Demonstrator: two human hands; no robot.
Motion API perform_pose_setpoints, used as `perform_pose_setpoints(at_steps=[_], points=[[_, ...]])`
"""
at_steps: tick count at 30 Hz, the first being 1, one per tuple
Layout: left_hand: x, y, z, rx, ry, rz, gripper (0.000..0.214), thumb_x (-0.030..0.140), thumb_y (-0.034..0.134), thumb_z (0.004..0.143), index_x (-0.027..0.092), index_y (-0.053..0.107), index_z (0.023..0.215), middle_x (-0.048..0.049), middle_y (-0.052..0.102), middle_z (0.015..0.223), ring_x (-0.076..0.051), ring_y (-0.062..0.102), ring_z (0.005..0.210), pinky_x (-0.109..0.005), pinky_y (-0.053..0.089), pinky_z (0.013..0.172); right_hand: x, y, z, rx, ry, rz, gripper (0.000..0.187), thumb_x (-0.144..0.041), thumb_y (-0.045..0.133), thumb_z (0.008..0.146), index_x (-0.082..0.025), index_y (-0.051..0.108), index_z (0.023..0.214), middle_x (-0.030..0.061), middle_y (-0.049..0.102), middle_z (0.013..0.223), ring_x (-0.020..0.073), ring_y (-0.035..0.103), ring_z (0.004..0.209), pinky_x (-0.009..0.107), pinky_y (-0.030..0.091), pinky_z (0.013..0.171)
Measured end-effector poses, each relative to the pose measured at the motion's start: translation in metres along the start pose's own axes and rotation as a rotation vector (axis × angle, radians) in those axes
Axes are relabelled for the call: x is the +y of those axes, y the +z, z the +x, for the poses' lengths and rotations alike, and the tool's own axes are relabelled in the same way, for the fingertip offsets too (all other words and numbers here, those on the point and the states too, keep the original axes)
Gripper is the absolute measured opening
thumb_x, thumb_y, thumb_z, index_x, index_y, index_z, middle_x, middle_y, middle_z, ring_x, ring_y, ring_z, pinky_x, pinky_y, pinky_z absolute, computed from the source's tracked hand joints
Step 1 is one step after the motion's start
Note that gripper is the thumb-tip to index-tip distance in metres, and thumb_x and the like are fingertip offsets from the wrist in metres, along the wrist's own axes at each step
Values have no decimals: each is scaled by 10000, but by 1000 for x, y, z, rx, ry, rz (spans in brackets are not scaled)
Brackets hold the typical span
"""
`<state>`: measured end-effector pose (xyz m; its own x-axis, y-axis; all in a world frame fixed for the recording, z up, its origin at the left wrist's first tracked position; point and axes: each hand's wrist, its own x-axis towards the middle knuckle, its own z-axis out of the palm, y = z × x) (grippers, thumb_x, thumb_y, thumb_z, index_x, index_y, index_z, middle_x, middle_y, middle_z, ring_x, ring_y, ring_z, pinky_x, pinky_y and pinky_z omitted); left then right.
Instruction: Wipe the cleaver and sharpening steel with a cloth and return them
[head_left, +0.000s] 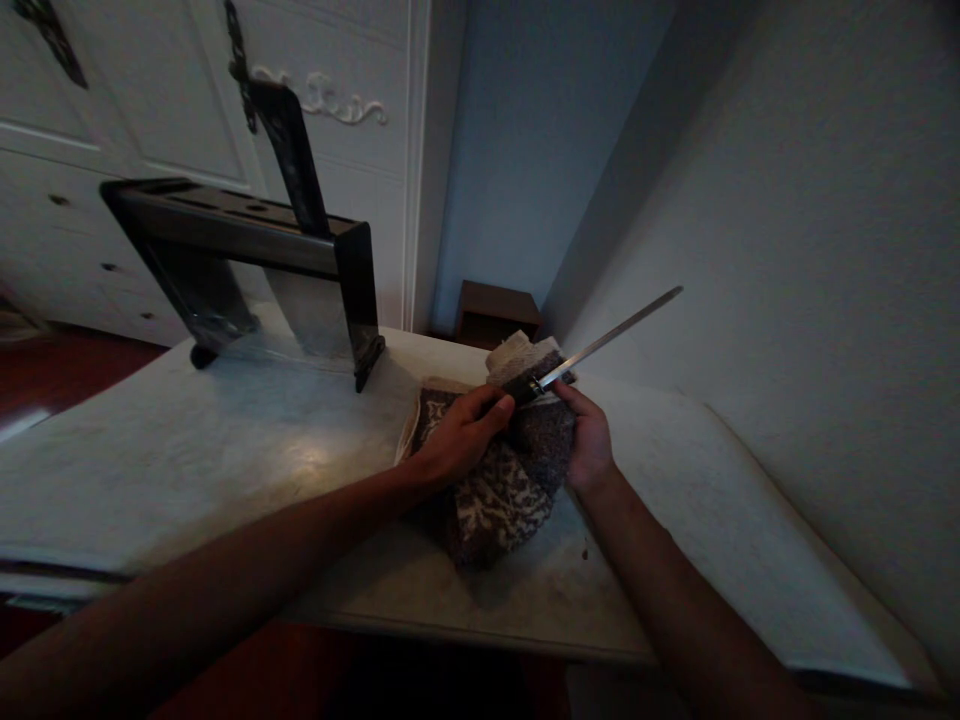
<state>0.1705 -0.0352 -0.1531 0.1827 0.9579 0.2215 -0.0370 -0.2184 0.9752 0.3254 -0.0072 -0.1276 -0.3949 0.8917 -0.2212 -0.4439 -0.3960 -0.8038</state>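
Observation:
My left hand (469,435) is closed around the black handle of a sharpening steel (611,338). Its thin metal rod points up and to the right, away from me. A brown and cream patterned towel (502,500) lies bunched under both hands on the counter. My right hand (589,440) grips the towel's right side, with a finger reaching up near the base of the rod. Part of the towel (521,355) shows behind the handle. The fingertips of my right hand are partly hidden by the cloth.
A black and grey knife block (247,235) stands at the left of the pale countertop (300,520), holding a broad-bladed knife with a black handle (292,155). White cabinets (165,90) rise behind. A grey wall (810,250) borders the right, and a small brown box (497,310) sits beyond the counter.

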Motion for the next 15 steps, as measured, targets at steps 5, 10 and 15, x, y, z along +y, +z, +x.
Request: perform_pose_setpoints(at_steps=[5, 10, 15], points=[[4, 1, -3, 48, -42, -117, 364, 508, 495, 879, 153, 462, 804, 7, 422, 704, -76, 371, 592, -186, 299, 508, 2, 4, -12, -108, -28, -12, 351, -449, 616, 669, -172, 670, 876, 81, 708, 860, 294, 642, 1023, 427, 540, 853], [5, 1, -1, 17, -86, -213, 380, 532, 480, 881, 158, 441, 825, 5, 419, 716, -69, 353, 552, -193, 276, 473, 8, 9, -17, -183, 25, -31, 345, -382, 707, 612, -160, 659, 872, 78, 709, 846, 288, 658, 978, 410, 545, 857], [6, 2, -4, 78, 42, 200, 280, 428, 424, 934, 161, 508, 944, -49, 552, 877, -160, 519, 811, -287, 428, 725, 14, 11, -17, -201, -17, -68, 362, -303, 765, 619, -171, 641, 933, 37, 706, 813, 238, 686, 866, 366, 566, 812]])
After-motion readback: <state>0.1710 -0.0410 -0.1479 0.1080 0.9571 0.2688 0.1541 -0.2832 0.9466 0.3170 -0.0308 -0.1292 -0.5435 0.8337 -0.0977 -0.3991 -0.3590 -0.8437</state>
